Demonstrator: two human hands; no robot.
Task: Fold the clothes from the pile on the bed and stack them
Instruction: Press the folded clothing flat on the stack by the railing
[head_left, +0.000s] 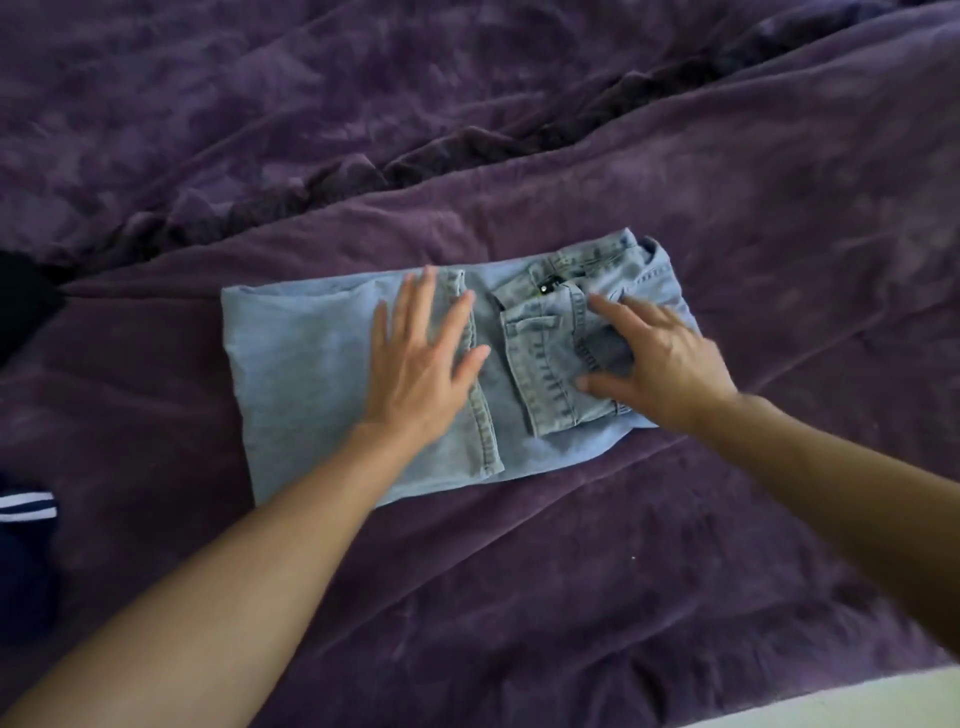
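Jeans (311, 374), mid-frame: lt blue faded denim, paler in patches, seams stitched slightly darker; small black tab (548, 285) nr the waistband. Bed cover (571, 571): purple, mottled w/ lt & dk blotches. Lower left edge: navy garment (23, 561) w/ white stripes. Left edge: black fabric (21, 306). Lower right corner: pale cream strip (857, 701).

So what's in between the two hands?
Only jeans. In the head view, a strip of denim and a pocket lie between the left hand and the right hand.
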